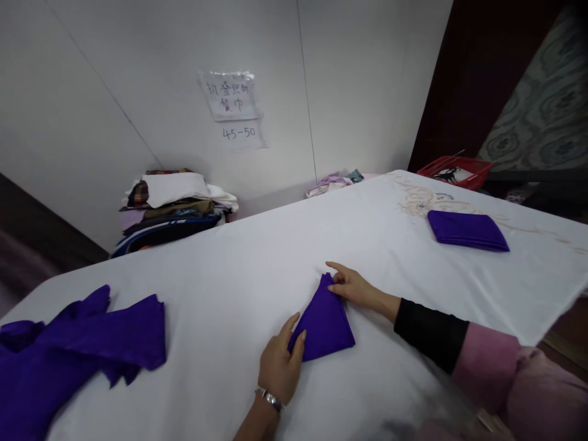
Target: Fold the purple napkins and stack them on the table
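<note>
A purple cloth napkin (321, 324), folded to a rough triangle, lies on the white tablecloth in front of me. Its narrow tip points away from me. My left hand (282, 361) grips the lower left corner between thumb and fingers. At the tip, my right hand (346, 285) pinches the right edge, with the index finger stretched out past it. A neat stack of folded purple napkins (467, 230) rests at the far right. Loose, unfolded purple napkins (105, 334) lie in a heap on the left.
White cloth (220, 275) covers the table. Beyond its far edge are a pile of folded clothes (177, 205), a small cloth heap (331, 182) and a red basket (473, 171). Handwritten paper signs (233, 101) hang on the pale wall.
</note>
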A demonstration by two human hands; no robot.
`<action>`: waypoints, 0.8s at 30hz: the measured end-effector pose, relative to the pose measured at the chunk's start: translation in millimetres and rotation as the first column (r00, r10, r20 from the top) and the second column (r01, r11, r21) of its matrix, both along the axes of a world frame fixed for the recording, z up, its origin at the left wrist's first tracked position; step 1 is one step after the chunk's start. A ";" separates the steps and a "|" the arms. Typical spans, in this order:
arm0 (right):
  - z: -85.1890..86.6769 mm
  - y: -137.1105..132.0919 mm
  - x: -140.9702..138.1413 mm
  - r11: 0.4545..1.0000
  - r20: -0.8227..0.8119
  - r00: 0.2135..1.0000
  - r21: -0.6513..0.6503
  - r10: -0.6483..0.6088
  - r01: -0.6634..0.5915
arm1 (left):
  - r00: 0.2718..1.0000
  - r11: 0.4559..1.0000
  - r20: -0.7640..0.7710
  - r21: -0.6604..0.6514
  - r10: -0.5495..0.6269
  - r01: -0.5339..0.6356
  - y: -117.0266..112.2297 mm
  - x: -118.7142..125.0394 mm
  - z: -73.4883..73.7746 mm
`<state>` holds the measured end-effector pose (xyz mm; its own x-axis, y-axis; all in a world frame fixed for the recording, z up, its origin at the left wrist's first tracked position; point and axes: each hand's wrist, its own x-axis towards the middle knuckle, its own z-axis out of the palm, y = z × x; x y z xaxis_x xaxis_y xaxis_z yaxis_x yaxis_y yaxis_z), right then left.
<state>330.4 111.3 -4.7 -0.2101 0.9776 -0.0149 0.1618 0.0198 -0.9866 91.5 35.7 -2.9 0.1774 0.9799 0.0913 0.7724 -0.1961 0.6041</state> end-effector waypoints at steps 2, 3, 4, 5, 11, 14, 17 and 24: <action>-0.6 4.4 0.1 0.999 0.035 0.999 0.029 -0.025 0.024 | 1.000 1.000 -0.007 0.003 0.013 -0.013 -0.8 -0.6 -0.6; -1.1 5.2 0.0 0.998 0.058 0.997 0.048 -0.041 0.039 | 1.000 1.000 -0.015 0.005 0.022 -0.022 -1.2 -0.8 -0.9; -1.6 5.1 -0.2 0.996 0.085 0.995 0.069 -0.054 0.049 | 0.999 1.000 -0.025 0.008 0.029 -0.029 -1.4 -0.8 -0.9; -1.9 4.5 -0.5 0.994 0.118 0.991 0.095 -0.061 0.049 | 0.999 0.999 -0.040 0.013 0.035 -0.035 -1.6 -0.8 -0.9; -1.7 0.2 -1.5 0.981 0.279 0.958 0.195 -0.063 0.008 | 0.986 0.997 -0.158 0.054 0.060 -0.052 -1.8 2.3 1.6; -1.4 0.6 -1.7 0.977 0.334 0.939 0.212 -0.078 0.005 | 0.971 0.995 -0.229 0.084 0.064 -0.046 -2.0 3.9 1.9; -0.7 0.9 -2.3 0.976 0.399 0.913 0.219 -0.088 -0.001 | 0.957 0.991 -0.283 0.130 0.060 -0.024 -1.5 2.4 1.5; 5.5 1.0 -5.7 0.975 0.467 0.879 0.222 -0.097 -0.010 | 0.929 0.951 -0.365 0.304 0.056 0.062 0.2 -1.2 15.2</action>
